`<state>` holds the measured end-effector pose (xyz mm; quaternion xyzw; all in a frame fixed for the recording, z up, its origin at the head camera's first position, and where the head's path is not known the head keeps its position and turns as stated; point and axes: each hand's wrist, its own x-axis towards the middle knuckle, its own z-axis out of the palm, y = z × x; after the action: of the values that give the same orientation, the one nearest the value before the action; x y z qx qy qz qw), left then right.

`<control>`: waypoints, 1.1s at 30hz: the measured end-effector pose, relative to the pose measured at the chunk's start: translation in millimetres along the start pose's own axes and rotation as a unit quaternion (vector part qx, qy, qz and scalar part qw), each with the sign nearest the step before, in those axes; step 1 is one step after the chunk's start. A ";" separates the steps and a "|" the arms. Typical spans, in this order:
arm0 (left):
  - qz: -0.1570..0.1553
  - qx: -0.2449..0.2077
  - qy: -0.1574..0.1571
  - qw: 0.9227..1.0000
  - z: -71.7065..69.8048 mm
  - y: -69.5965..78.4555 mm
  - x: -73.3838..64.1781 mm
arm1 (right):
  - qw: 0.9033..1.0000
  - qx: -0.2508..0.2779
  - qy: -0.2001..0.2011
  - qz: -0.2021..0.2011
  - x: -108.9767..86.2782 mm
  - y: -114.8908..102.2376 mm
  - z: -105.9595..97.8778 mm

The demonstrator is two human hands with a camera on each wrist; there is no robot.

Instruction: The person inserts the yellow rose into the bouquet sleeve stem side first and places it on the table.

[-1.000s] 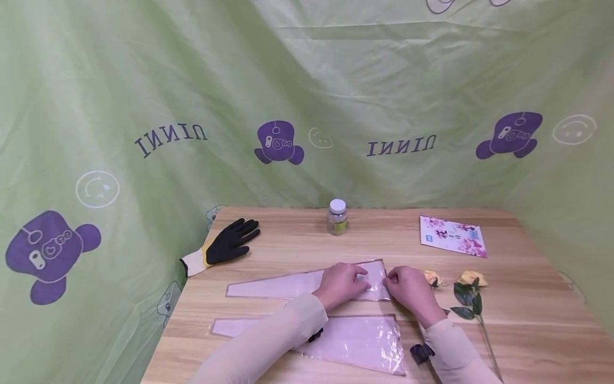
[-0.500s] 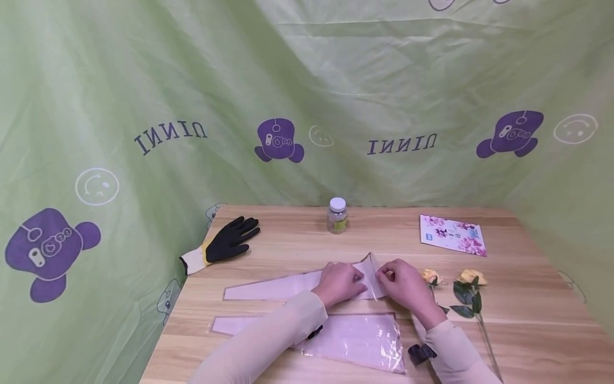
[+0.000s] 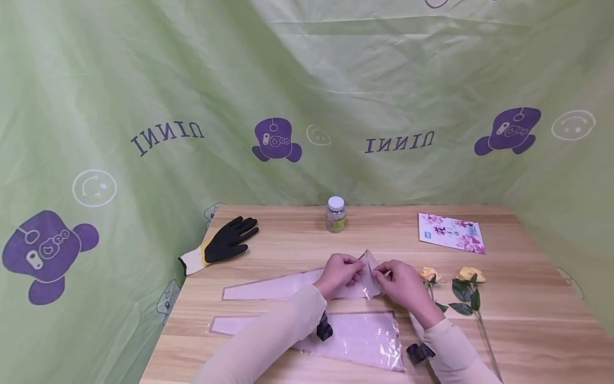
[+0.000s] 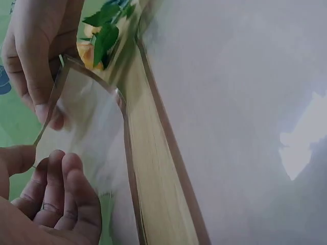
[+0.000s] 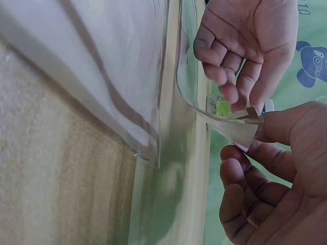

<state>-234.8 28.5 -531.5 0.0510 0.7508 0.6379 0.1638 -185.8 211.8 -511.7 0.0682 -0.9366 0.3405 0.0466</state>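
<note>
Two tapered, flat plastic sleeves with brown borders lie one behind the other in the head view. My left hand (image 3: 338, 273) and right hand (image 3: 402, 284) are at the wide end of the far sleeve (image 3: 275, 287), whose end is lifted and bent upward. In the right wrist view, the right thumb and forefinger pinch the sleeve's edge (image 5: 240, 130). The left hand (image 5: 245, 46) faces it there, its thumb and fingers pinching the same edge. The near sleeve (image 3: 357, 336) lies flat under the left forearm, its wide end shiny and wrinkled.
Two yellow artificial roses (image 3: 471, 274) with green leaves lie right of the right hand. Farther back are a black-and-white work glove (image 3: 230, 242), a white-capped jar (image 3: 336, 216) and a floral-print packet (image 3: 451, 233). A green curtain (image 3: 307, 80) encloses the table (image 3: 288, 229).
The far sleeve's wide end has gone from flat to lifted and folded, with the right hand shifting left. The left hand has risen from lying on the sleeve to pinching its edge.
</note>
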 end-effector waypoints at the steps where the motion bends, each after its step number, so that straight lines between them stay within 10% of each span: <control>1: -0.017 -0.032 0.000 0.999 1.8 1.3 -0.3 | 1.000 -0.001 0.002 -0.001 0.3 -0.2 -0.2; 13: -0.052 -0.079 0.006 0.995 9.9 10.0 -2.1 | 1.000 -0.005 -0.001 0.007 -3.8 -5.3 -4.6; 21: -0.052 -0.082 0.000 0.995 8.5 4.1 -0.2 | 0.996 0.083 0.020 0.019 -14.0 -3.1 -29.1; 24: -0.051 -0.083 -0.004 0.995 9.1 4.7 -0.9 | 0.980 0.185 -0.004 0.071 -21.3 2.5 -46.5; 30: -0.049 -0.080 -0.007 0.996 9.9 7.4 -2.4 | 0.913 0.364 -0.030 0.183 -41.2 26.4 -82.9; 33: -0.050 -0.081 -0.007 0.995 9.0 7.8 -2.7 | 0.902 0.375 -0.031 0.212 -52.7 42.5 -93.9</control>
<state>-230.4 37.7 -524.6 0.0045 0.6973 0.6872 0.2037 -136.7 309.6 -473.8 -0.1090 -0.7332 0.6659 -0.0846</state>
